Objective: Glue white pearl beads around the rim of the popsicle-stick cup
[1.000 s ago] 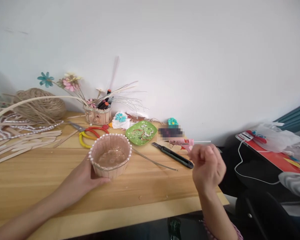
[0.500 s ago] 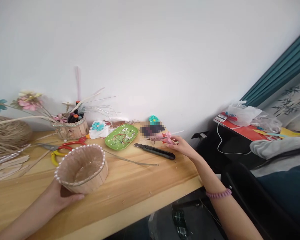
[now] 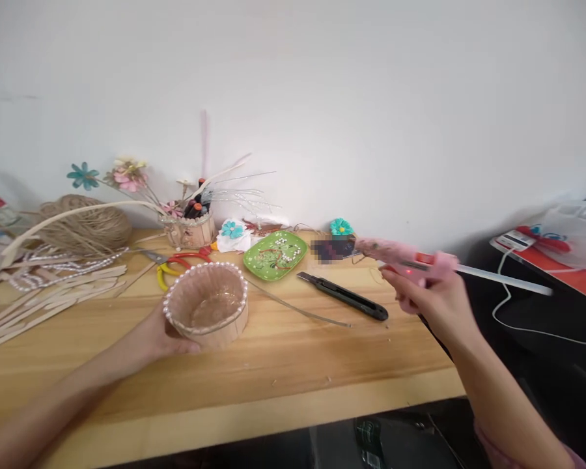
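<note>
My left hand (image 3: 168, 337) grips the side of a round wooden-slat basket (image 3: 224, 329), its rim trimmed with white pearl beads. The basket is tilted a little towards me and nothing lies inside it. In my right hand (image 3: 437, 303) is a pink hot glue gun (image 3: 395, 254), raised over the table's right side, with a clear glue stick (image 3: 502, 279) jutting from its back and a small red light lit. A black utility knife (image 3: 346, 297) lies between the two hands, beside a thin flat strip (image 3: 303, 309).
A green tray (image 3: 254, 270) of small beads lies behind the basket. Red-and-yellow pliers (image 3: 162, 277), wooden sticks (image 3: 73, 296), bead strings and a twine ball (image 3: 85, 225) are to the left. A pot (image 3: 190, 232) with pens and flowers stands by the wall. Blue-green flowers (image 3: 340, 227) lie behind.
My right hand has lifted the glue gun off the table and brought it nearer to me. My left hand still holds the basket. The view has turned left.
</note>
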Available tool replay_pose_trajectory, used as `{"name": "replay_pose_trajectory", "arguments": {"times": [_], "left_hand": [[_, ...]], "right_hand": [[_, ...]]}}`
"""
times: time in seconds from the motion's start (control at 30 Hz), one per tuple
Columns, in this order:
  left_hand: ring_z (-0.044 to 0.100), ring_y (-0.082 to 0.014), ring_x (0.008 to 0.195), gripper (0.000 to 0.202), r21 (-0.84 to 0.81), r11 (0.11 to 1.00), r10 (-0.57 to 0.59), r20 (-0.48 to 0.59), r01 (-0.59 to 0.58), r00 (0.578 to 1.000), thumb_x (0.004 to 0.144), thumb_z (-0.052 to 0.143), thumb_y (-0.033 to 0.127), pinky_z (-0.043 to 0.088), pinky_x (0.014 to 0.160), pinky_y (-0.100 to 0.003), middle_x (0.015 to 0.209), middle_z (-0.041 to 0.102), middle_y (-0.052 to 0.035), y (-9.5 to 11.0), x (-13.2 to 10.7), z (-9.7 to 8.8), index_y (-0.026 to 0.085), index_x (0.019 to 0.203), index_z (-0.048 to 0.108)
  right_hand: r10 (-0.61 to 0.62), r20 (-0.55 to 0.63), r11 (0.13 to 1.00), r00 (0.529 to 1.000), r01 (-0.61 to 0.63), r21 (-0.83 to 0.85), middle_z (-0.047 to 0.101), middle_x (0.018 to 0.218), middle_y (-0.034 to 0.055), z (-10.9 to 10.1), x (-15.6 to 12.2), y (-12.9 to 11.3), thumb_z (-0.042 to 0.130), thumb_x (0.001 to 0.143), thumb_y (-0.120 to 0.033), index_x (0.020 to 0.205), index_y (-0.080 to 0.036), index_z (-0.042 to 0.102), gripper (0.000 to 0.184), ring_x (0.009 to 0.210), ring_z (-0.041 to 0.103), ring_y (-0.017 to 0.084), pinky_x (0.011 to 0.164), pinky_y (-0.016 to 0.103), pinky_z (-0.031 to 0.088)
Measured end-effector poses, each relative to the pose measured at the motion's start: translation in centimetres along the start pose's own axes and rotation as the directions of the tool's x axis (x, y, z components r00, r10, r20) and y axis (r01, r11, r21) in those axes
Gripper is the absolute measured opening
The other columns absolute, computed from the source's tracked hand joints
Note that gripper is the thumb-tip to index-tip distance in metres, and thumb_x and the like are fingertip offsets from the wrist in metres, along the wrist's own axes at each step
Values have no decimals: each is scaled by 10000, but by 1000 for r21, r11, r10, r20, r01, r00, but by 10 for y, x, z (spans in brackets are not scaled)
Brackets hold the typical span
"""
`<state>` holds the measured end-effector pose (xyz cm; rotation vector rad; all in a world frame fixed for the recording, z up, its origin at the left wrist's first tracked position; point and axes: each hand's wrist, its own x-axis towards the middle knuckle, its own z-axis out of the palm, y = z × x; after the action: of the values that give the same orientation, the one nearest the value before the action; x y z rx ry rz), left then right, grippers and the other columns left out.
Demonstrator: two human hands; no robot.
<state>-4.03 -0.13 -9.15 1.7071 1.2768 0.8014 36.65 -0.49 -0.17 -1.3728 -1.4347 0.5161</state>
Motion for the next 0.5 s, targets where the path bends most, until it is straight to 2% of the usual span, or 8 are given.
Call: {"name": "replay_pose_trajectory", "arguments": {"times": [0.03,0.1,0.17,0.27,0.37,0.5], "left_hand": [[538,-388,1251,926,-6,1000,-4,11,4,1000,608,788,583,369,1101,-554,1267,657,-147,2,0,0,205,1385,454],[526,-377,1269,956,-19,1000,-23,23,23,999,606,799,556,363,1109,-547,1313,630,-139,7,0,2,213,1414,418],[518,-368,1282,977,-34,999,-26,27,26,999,599,802,554,377,1106,-531,1331,618,-130,10,0,6,223,1425,400],[525,-369,1275,983,-57,998,-20,19,21,1000,585,808,560,393,1099,-518,1325,620,-144,14,1,11,212,1414,409],[487,-383,1306,1012,-93,995,-29,15,30,999,588,815,546,360,1116,-545,1320,613,-177,12,1,14,189,1427,375],[460,-378,1327,978,-131,991,7,3,-6,1000,632,817,464,346,1125,-553,1349,586,-172,0,0,17,195,1438,330]], "right_hand": [[-21,92,1000,996,20,11,692,651,33,4,-11,-14,737,757,-360,1075,-208,740,352,341,353,67,290,213,290],[-114,276,993,954,100,66,752,923,84,15,-33,-36,717,775,-341,1121,-253,722,357,421,515,113,313,224,386],[-122,369,991,921,95,91,761,932,66,32,-52,-48,714,782,-307,1068,-270,733,289,572,650,171,419,234,511],[-83,506,996,859,50,77,752,802,41,57,-67,-50,663,822,-318,926,-234,735,152,675,699,202,538,250,577],[-58,533,998,844,45,37,699,684,31,74,-71,-43,619,847,-354,814,-212,708,170,638,673,209,529,272,564],[-19,489,1000,872,27,-10,656,620,27,79,-74,-36,649,827,-371,795,-213,705,170,529,611,194,474,284,527]]}}
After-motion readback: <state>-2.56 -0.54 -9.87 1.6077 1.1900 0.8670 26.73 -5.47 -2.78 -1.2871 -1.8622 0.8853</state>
